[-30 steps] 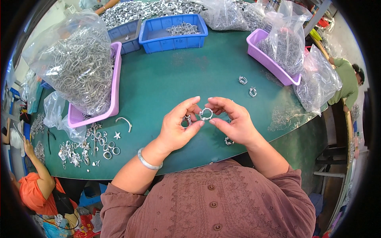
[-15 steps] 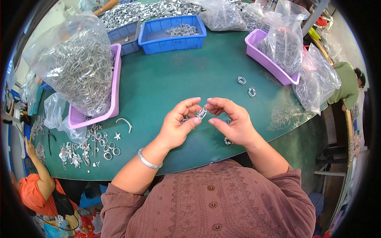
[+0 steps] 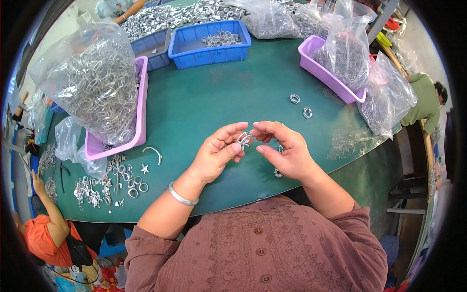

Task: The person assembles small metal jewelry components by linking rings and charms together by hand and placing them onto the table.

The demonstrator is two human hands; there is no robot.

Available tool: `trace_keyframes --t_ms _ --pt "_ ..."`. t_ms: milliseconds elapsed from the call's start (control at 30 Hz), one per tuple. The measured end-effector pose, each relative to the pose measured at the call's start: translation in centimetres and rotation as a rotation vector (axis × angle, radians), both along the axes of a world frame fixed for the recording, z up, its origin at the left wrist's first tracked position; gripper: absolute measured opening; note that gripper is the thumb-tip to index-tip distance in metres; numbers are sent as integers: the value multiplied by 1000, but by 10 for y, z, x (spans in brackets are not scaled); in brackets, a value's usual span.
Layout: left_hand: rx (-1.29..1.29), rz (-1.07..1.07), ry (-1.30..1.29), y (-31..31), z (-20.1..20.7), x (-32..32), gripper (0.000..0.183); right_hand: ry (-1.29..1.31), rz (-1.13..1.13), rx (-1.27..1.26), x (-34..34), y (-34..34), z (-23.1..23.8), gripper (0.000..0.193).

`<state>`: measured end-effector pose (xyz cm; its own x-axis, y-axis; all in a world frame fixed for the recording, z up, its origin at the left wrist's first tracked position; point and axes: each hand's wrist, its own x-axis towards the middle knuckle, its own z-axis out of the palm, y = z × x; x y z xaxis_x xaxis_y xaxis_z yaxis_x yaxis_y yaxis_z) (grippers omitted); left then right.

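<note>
My left hand (image 3: 219, 148), with a pale bangle at its wrist, is closed on an openwork silvery metal ring (image 3: 244, 138), pinched between thumb and fingers. Close to the ring's right side is my right hand (image 3: 287, 148), its fingers curved and the thumb apart from them. Its fingertips reach the ring's edge; whether they touch it I cannot tell. Bits of silvery metal show between its thumb and fingers, and another small metal piece (image 3: 278, 173) sits just below that hand. Two similar rings (image 3: 301, 105) lie farther off on the green table (image 3: 204, 97).
Lilac baskets (image 3: 142, 107) with clear bags of metal rings (image 3: 99, 92) stand left and right. A blue bin (image 3: 209, 58) is at the back, before a heap of metal parts (image 3: 170, 14). Loose rings and stars (image 3: 104, 187) lie front left. Other people work around the table.
The ring has turned and shifted slightly left and down in my left hand's fingers. My right hand stays in nearly the same place beside it.
</note>
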<state>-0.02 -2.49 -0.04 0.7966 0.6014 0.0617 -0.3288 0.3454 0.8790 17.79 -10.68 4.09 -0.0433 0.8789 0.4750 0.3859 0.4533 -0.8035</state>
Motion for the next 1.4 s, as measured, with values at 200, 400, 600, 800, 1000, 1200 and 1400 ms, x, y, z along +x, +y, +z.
trace_keyframes --t_ms 200,400,600,800,1000,1200,1400 --pt "-134 -22 -27 0 1 -1 39 -2 -2 -8 0 0 0 41" --pt "-232 -42 -47 1 3 -1 37 16 -4 -19 0 -1 -1 40" --pt "-289 -64 -73 2 3 -2 37 29 -30 -38 2 -1 0 37" --pt "-337 -64 -75 3 4 -2 32 -4 -280 -124 33 4 -1 23" --pt "-471 -111 -188 8 1 -2 26 -489 -345 -221 54 7 -5 22" --pt "-377 -26 -63 9 -5 -5 23 -760 -279 -186 44 11 -9 26" --pt "-310 -39 62 7 3 -2 21 -885 -235 -276 41 19 -5 26"
